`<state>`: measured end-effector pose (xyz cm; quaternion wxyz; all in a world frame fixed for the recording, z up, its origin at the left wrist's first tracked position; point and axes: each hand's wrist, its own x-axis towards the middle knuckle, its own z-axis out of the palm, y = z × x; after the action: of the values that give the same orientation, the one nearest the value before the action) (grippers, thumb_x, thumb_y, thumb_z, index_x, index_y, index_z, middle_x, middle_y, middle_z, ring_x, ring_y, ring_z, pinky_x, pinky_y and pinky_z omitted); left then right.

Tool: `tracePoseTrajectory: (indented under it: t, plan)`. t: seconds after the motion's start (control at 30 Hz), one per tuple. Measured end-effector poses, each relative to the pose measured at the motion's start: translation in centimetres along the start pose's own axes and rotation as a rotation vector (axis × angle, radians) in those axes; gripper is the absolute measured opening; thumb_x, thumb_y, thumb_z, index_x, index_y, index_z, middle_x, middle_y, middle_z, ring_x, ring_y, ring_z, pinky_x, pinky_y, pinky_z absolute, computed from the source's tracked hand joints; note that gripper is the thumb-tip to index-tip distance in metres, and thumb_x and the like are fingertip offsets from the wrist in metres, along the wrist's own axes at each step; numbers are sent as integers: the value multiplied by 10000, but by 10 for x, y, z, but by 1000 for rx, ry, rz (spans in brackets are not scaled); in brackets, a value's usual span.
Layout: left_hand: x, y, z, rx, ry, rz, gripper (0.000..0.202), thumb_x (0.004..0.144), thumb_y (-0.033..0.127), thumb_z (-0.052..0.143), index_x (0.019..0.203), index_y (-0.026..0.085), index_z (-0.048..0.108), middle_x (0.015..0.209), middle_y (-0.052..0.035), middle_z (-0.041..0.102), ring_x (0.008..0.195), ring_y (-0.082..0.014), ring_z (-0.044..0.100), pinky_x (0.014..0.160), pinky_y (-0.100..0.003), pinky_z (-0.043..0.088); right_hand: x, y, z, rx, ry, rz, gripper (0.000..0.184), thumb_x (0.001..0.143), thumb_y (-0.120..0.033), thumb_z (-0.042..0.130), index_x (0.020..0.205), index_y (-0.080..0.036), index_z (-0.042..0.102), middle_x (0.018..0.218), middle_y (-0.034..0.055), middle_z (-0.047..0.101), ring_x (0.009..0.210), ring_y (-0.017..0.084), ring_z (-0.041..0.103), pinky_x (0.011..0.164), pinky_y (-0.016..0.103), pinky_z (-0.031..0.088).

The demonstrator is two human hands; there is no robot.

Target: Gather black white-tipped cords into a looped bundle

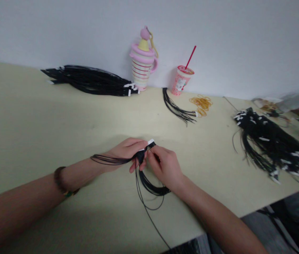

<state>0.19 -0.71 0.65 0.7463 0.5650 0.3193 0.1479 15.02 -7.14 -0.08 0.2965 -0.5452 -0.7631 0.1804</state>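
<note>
I see the cord bundle (145, 165) near the middle of the surface (33, 123), its white tips pinched between both hands. My left hand (127, 150) lies palm down, fingers curled around the bundle, cords trailing left under the wrist. My right hand (165, 165) closes thumb and fingers on the tips, a loop hanging near. Farther off stand a mug (142, 65) and cup (181, 80), with a cord pile (268, 144) right.

No legible text, even on the label of the pink cup (181, 80)
</note>
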Motion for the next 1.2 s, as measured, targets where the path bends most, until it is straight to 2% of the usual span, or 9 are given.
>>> tracePoseTrajectory:
  t: [0.23, 0.4, 0.47, 0.53, 0.63, 0.7, 1.0, 1.13, 1.2]
  plan:
    - [2, 0, -5, -127, 77, -11, 354, 846, 412, 397, 685, 122, 522, 512, -11, 581, 354, -44, 455, 320, -121, 335, 2, 4, -8, 0, 92, 41, 178, 839, -253, 419, 796, -155, 561, 605, -13, 530, 523, 47, 434, 514, 177, 332]
    - [5, -2, -10, -156, 124, -17, 367, 836, 435, 403, 646, 147, 525, 512, -2, 554, 372, -37, 427, 328, -121, 286, -2, -2, -18, -34, 356, -87, 139, 782, -227, 500, 861, -165, 596, 781, 39, 499, 715, 86, 474, 609, 200, 401]
    - [5, -3, -11, -166, 138, -8, 346, 827, 424, 426, 644, 152, 536, 527, -1, 551, 392, -44, 443, 342, -127, 295, -5, -7, -19, -6, 293, -237, 110, 781, -194, 500, 837, -169, 591, 779, 30, 517, 722, 79, 480, 630, 197, 405]
    - [6, -4, -11, -202, 170, -25, 332, 819, 419, 441, 639, 154, 529, 525, 4, 537, 407, -45, 444, 353, -124, 292, -9, -9, -17, -4, 115, -383, 107, 798, -199, 482, 823, -173, 583, 752, 13, 546, 682, 69, 479, 618, 198, 390]
    - [6, -2, -10, -265, 207, -88, 313, 815, 407, 440, 644, 154, 509, 503, 11, 504, 414, -41, 416, 361, -117, 268, -13, -7, -11, -78, -105, -479, 205, 824, -337, 458, 783, -177, 579, 663, -1, 529, 626, 78, 457, 579, 230, 343]
    - [5, 1, -9, -289, 225, -95, 290, 806, 383, 450, 643, 148, 497, 498, 17, 476, 422, -41, 404, 366, -117, 258, -14, -4, -8, -107, -172, -478, 268, 838, -380, 425, 728, -176, 559, 614, -8, 494, 604, 79, 439, 567, 241, 313]
    - [-5, 5, -5, -327, 293, 55, 112, 749, 241, 505, 692, 145, 496, 604, 28, 471, 453, -41, 450, 402, -146, 281, -6, 7, -14, 89, -272, -364, 295, 864, -264, 389, 596, -144, 419, 576, -28, 393, 562, 46, 359, 562, 199, 294]
    - [-1, 4, -10, -412, 214, 2, 132, 774, 234, 456, 672, 154, 480, 545, 37, 457, 421, -45, 431, 388, -153, 281, -4, 7, -15, 139, -326, -231, 321, 875, -260, 374, 579, -140, 407, 523, -44, 382, 503, 28, 340, 517, 178, 280]
    - [1, 3, -13, -428, 181, -28, 145, 783, 243, 445, 671, 156, 473, 502, 43, 434, 410, -48, 415, 376, -150, 270, -4, 7, -13, 117, -278, -185, 295, 856, -265, 413, 589, -141, 423, 529, -46, 405, 508, 27, 358, 509, 171, 284]
